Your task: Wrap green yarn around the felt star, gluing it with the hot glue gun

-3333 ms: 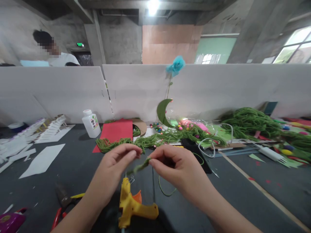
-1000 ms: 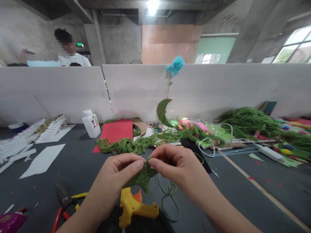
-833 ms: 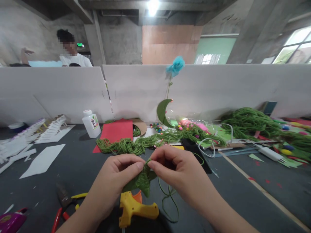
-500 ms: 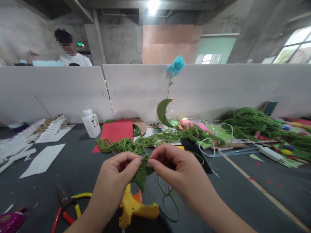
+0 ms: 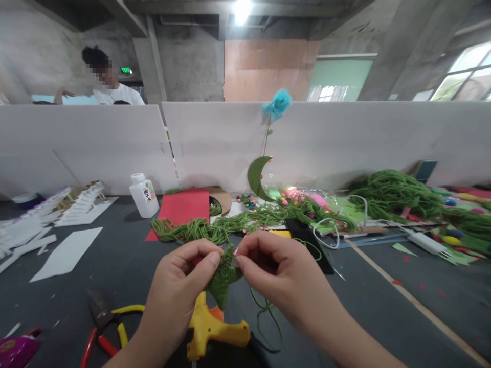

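My left hand point(image 5: 184, 286) is closed on a green yarn-wrapped star point(image 5: 220, 286), pinching it between thumb and fingers. Its points stick up, down and to the right; the left part is hidden behind my fingers. Close beside the star's upper tip, my right hand point(image 5: 280, 271) is closed in a pinch on green yarn point(image 5: 268, 306). The gripped bit of yarn is hidden by the fingers, and its loose loop trails onto the table below. Under the star lies a yellow glue gun point(image 5: 218, 329) with an orange trigger, its nozzle covered from view.
Pliers point(image 5: 107, 317) with red and yellow handles lie left of the glue gun. A white bottle point(image 5: 144, 197), red card point(image 5: 184, 204) and yarn bundles point(image 5: 195, 230) line the back. A green crescent point(image 5: 257, 176) stands before the white partition point(image 5: 215, 143); a person point(image 5: 115, 92) is beyond.
From a thin green strand between my hands 3.3 s ago, the star has come into view over the glue gun. Lately it has turned in my left fingers, while both hands stay nearly in place.
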Demonstrator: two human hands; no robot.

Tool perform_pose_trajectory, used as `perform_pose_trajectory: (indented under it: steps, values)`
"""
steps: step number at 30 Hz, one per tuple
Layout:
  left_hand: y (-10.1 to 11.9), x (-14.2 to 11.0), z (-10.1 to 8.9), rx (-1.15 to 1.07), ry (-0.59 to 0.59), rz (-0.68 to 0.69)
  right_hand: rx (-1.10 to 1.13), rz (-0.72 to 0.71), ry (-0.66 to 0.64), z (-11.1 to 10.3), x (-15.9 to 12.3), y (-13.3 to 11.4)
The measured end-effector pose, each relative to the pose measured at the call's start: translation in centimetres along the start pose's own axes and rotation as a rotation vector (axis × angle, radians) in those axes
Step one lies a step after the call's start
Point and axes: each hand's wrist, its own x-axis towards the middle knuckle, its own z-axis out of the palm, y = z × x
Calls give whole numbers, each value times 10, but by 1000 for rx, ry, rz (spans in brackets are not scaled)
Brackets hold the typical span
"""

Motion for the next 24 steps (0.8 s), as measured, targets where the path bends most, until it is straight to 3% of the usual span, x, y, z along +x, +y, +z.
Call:
perform_pose_trajectory:
  steps: [5,8,14,18,21,24]
  values:
    - [-3,0,-2,-59,-69,49,193,78,-111,-4,2,1]
    - [-2,1,-1,-117,-97,12,297,61,-160,-7,5,8]
    - [4,2,1,-352,-184,-226,423,-38,-302,-10,8,19]
    - [3,3,0,-391,-314,-357,394,-74,-261,-11,7,18]
    - [1,8,-1,-322,-420,-320,349,-37,-228,-12,7,13]
    - [0,15,-4,-137,-305,-191,221,20,-184,-14,8,9]
